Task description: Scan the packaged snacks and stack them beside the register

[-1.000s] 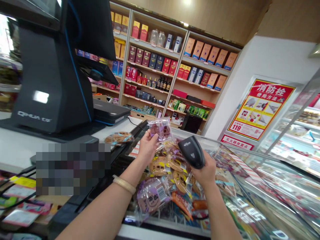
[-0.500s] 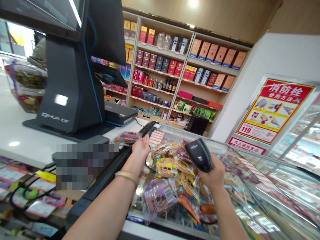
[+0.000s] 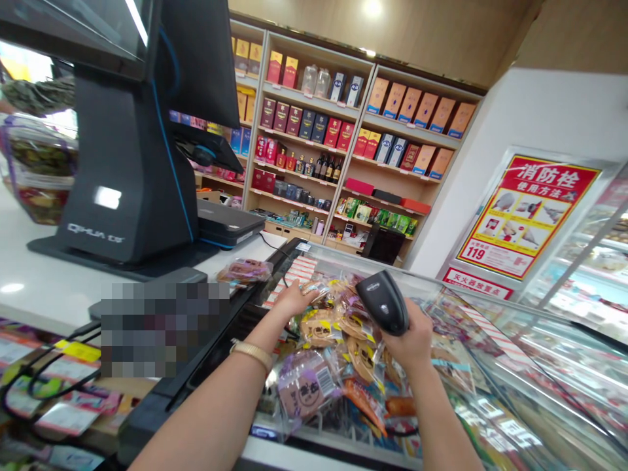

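Observation:
My right hand (image 3: 412,337) is wrapped around a black barcode scanner (image 3: 383,301), held over a pile of packaged snacks on the glass-topped case. My left hand (image 3: 293,299), with a woven bracelet on its wrist, reaches to the far left edge of the pile. Its fingers are stretched out against a clear snack packet (image 3: 321,292), and no firm hold shows. Nearer me lie a purple-marked packet of brown snacks (image 3: 308,389) with a barcode, several yellow-marked packets (image 3: 318,329) and an orange packet (image 3: 366,402).
Another purple-marked packet (image 3: 244,271) rests on the white counter (image 3: 29,275) near a dark register stand (image 3: 125,176). A black rail (image 3: 196,366) runs between counter and glass case. Behind are shelves of boxes and bottles. At far left a person's patterned sleeve (image 3: 42,96) shows.
My left hand has moved right, from the black rail to the edge of the snack pile, and its fingers have stretched out. The scanner stays in my right hand over the pile.

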Available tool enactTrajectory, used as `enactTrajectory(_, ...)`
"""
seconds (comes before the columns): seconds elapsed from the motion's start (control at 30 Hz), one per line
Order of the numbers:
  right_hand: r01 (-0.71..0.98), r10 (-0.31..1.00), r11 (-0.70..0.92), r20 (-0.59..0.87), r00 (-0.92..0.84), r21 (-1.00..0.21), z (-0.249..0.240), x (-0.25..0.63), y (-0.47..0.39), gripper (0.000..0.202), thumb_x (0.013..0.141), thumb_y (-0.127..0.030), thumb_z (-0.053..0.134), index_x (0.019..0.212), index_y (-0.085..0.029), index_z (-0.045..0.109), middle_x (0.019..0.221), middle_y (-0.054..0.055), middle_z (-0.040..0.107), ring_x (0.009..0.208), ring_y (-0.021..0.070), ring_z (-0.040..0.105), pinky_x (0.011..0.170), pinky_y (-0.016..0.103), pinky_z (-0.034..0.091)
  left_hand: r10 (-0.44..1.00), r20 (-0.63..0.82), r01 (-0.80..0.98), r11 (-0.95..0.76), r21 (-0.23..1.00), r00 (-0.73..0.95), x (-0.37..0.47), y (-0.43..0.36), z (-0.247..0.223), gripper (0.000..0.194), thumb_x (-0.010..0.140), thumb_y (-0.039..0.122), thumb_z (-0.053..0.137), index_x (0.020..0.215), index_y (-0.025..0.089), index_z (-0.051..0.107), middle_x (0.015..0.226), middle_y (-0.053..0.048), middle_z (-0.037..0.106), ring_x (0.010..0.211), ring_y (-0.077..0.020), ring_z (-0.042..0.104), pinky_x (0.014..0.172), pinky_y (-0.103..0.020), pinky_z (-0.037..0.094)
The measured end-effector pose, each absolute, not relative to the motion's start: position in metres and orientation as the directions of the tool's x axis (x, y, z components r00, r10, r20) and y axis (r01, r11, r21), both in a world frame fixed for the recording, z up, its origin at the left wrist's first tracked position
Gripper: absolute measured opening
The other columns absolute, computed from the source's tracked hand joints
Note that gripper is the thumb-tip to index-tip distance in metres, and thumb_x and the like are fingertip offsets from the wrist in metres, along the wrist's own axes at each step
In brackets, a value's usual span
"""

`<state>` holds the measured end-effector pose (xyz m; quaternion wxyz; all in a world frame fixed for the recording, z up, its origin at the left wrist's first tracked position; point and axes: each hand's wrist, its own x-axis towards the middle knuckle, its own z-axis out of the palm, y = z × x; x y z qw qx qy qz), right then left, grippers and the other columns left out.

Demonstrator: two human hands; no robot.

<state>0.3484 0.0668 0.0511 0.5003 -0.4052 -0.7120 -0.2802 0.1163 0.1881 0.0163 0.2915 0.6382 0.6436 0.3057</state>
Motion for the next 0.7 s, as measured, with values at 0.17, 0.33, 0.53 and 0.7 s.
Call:
enactTrajectory(0.17,0.853,0.307,0.522,0.937,-0.169,-0.017,0.050,0.349,0.068,0.011,0.073,-0.025,0.060,0.082,-0.020,0.058,0.071,0.003,0.062,0.065,0.0195,0.060,0.057,0.029,0.047,0.999,0.016,0.767,-0.041,0.641,0.041,0.113,0.184,0.021,0.076,0.075,0.063,0.057,0.130,0.011,0.053,0.133,-0.024,0.056,0.124,-0.0354,0.053,0.097,-0.037,0.041)
enactTrajectory(0.33,0.851,0.304,0.525,0.938,-0.165,-0.020,0.050,0.349,0.068,0.011,0.073,-0.024,0.060,0.083,-0.020,0.058,0.072,0.003,0.063,0.065,0.0193,0.060,0.058,0.029,0.048,0.998,0.036,0.818,0.020,0.574,-0.049,0.110,0.182,0.025,0.081,0.057,0.077,0.062,0.112,0.017,0.066,0.128,-0.025,0.059,0.120,-0.0436,0.052,0.092,-0.045,0.042)
enactTrajectory(0.53,0.850,0.300,0.527,0.937,-0.177,-0.009,0.050,0.350,0.068,0.011,0.073,-0.024,0.060,0.082,-0.020,0.058,0.072,0.003,0.063,0.065,0.0194,0.060,0.058,0.029,0.048,0.994,0.091,0.795,-0.008,0.607,-0.059,0.117,0.178,0.021,0.068,0.054,0.067,0.071,0.102,0.020,0.062,0.120,-0.019,0.064,0.120,-0.0387,0.052,0.095,-0.044,0.039)
enactTrajectory(0.7,0.850,0.310,0.526,0.935,-0.171,-0.019,0.050,0.350,0.068,0.012,0.073,-0.025,0.061,0.083,-0.020,0.058,0.072,0.003,0.062,0.065,0.0188,0.059,0.058,0.028,0.047,0.990,0.135,0.784,-0.054,0.619,-0.039,0.122,0.177,0.018,0.062,0.058,0.065,0.071,0.098,0.019,0.055,0.110,-0.018,0.067,0.116,-0.0375,0.055,0.100,-0.047,0.034)
